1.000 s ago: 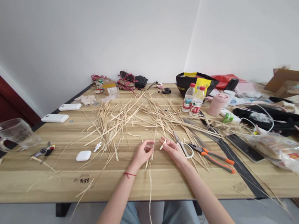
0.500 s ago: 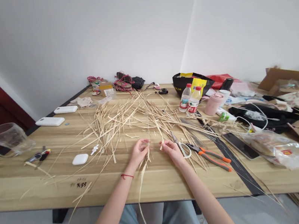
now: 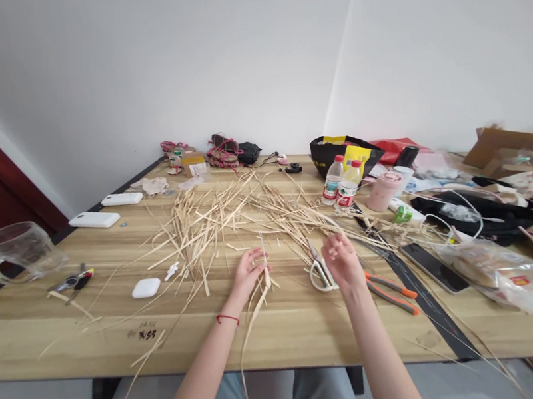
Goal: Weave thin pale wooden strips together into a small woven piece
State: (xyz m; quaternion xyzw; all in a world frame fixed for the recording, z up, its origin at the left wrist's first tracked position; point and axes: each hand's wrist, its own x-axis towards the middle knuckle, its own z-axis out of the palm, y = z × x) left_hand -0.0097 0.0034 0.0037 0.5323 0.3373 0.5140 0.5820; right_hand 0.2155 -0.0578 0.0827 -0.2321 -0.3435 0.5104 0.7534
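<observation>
My left hand is closed in a pinch on a small woven piece of straw strips, with a thin upright stick or strip rising from it. A long pale strip trails from this piece over the table edge toward my lap. My right hand is raised just right of the white-handled scissors, its fingers curled and smeared by motion. Whether anything is in it does not show. Beyond the hand, pliers with orange handles lie partly hidden by it.
Loose straw strips spread across the middle of the table. At left are a glass mug, a white case and small tools. Two bottles, a pink cup, a phone and bags crowd the right.
My right hand has moved right and up, away from my left hand, and now covers the pliers' head. The strip it held no longer shows there. The left hand stays nearly in place.
</observation>
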